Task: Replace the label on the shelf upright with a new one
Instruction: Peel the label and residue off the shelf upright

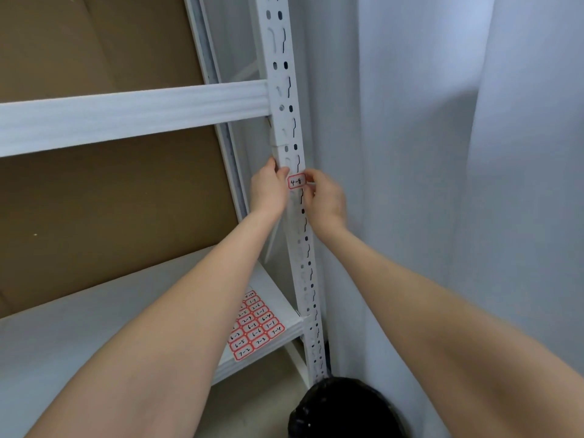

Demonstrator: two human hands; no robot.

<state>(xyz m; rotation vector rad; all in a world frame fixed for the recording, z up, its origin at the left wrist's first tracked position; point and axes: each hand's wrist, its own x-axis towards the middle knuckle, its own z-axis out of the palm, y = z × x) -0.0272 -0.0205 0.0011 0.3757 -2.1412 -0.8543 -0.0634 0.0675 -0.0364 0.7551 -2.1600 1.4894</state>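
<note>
- A white slotted shelf upright runs top to bottom through the middle of the head view, with a pale curtain just beside it on the right.
- A small red-bordered label, handwritten "4-8", sits on the front face of the upright, between the two hands.
- The left hand curls its fingers round the upright's left edge, steadying it, with the thumb tip touching the label's left side.
- The right hand has its thumb and forefinger curled in at the label's right edge and appears to pinch that edge; whether the edge is lifted is too small to tell.
- Likely step: working the label at its right edge.
  - If peeling, draw it back slowly and flat along the metal so that it comes away whole.
  - If sticking, square it to the upright and smooth it from one side across.
- A sheet of labels lies on the lower shelf, near the upright's foot, above a dark bin.
</note>
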